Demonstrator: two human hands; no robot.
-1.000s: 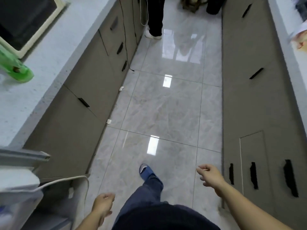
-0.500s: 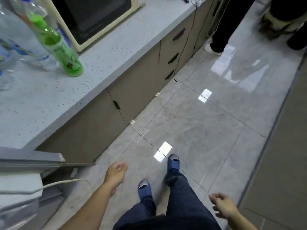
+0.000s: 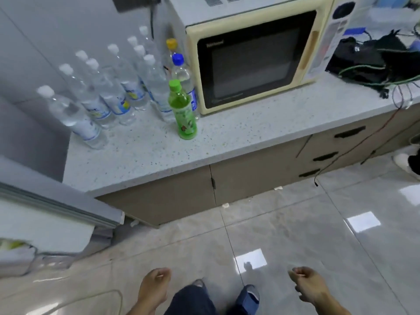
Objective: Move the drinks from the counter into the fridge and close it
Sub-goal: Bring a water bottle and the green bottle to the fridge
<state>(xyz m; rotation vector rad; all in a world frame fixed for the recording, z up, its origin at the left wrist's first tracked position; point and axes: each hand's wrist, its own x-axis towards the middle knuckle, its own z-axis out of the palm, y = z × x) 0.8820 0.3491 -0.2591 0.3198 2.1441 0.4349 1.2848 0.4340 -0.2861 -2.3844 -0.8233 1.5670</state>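
A green drink bottle stands on the speckled counter in front of a cream microwave. Behind it are a blue-capped bottle and a yellow-capped bottle. Several clear water bottles with white caps stand in rows at the back left. The open fridge door juts in at the left edge. My left hand and my right hand hang low over the floor, fingers loosely curled, holding nothing, well away from the bottles.
The cream microwave fills the counter's middle. Black gear and tangled cables lie at its right, with wires hanging down past the drawers. Another person's shoe is at the right edge. My feet stand on glossy grey tiles.
My view has swung left from the floor aisle to the counter, bringing the bottles and microwave into sight. Both hands stay low and hold nothing.
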